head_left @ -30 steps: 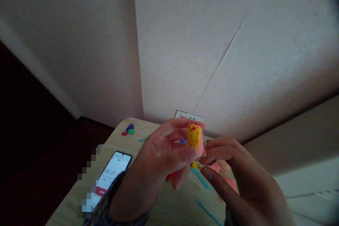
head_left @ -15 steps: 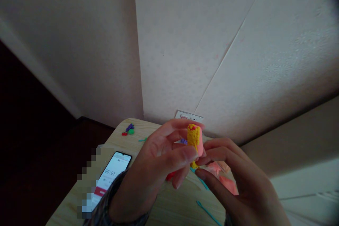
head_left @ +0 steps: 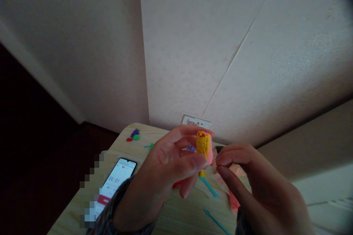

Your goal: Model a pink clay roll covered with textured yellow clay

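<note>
A small pink and yellow modelling-clay figure (head_left: 202, 145) is pinched between the thumb and fingers of my left hand (head_left: 162, 169). Its yellow layer has a textured surface with red bits on top, the pink part faces right, and a yellow lump hangs below the thumb. Just right of the figure, apart from it, is my right hand (head_left: 259, 180). Its thumb and fingertips are pressed together; whatever they may hold is too small to make out. Beneath the hands, two teal modelling tools, an upper one (head_left: 209, 187) and a lower one (head_left: 216, 222), lie on the table (head_left: 182, 213).
A phone (head_left: 118, 176) showing a timer lies on the left of the table. Purple, green and red clay pieces (head_left: 135, 134) sit at the far left corner. Pink clay (head_left: 234, 202) and clear wrapping lie partly behind my right hand. A wall socket (head_left: 190, 120) is behind the table.
My right hand has drawn away to the right from the yellow lump, and its fingertips have come together. The left hand stays nearly still with the figure.
</note>
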{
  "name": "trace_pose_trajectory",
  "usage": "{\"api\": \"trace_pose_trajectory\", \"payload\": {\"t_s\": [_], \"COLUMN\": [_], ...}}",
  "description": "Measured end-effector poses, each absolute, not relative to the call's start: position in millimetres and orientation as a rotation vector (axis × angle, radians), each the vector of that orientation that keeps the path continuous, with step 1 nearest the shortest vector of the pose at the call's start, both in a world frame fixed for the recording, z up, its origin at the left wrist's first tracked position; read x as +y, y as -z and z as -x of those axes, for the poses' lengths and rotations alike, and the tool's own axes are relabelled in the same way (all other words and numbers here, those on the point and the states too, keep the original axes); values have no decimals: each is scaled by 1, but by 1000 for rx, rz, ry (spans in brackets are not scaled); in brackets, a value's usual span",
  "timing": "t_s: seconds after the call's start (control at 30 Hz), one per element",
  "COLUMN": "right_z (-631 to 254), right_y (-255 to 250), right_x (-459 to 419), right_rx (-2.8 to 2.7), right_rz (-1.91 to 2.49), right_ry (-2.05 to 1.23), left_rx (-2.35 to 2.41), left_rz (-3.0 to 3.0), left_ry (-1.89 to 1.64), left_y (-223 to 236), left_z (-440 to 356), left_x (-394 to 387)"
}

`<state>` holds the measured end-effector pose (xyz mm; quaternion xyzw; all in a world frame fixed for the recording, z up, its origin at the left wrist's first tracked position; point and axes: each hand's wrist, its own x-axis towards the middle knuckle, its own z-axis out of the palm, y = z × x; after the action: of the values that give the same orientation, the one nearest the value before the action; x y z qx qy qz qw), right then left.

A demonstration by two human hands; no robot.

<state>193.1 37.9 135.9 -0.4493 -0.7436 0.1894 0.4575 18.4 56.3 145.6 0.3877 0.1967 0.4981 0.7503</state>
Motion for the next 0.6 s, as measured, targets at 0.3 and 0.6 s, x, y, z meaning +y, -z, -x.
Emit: {"api": "trace_pose_trajectory", "payload": {"t_s": [0.3,0.6], "right_z": [-188,-194], "right_y": [-137,-136], "right_x": [39,32], "right_rx": [-1602,-1481], "right_rz": [1114,1031], "right_ry": [-437,-411], "left_rx": [422,513], "left_rz": [-899,-1044], "left_ry": [-1023,-820], "left_y": [-142,-150], "left_z": [-17,-15], "left_x": [62,60]}}
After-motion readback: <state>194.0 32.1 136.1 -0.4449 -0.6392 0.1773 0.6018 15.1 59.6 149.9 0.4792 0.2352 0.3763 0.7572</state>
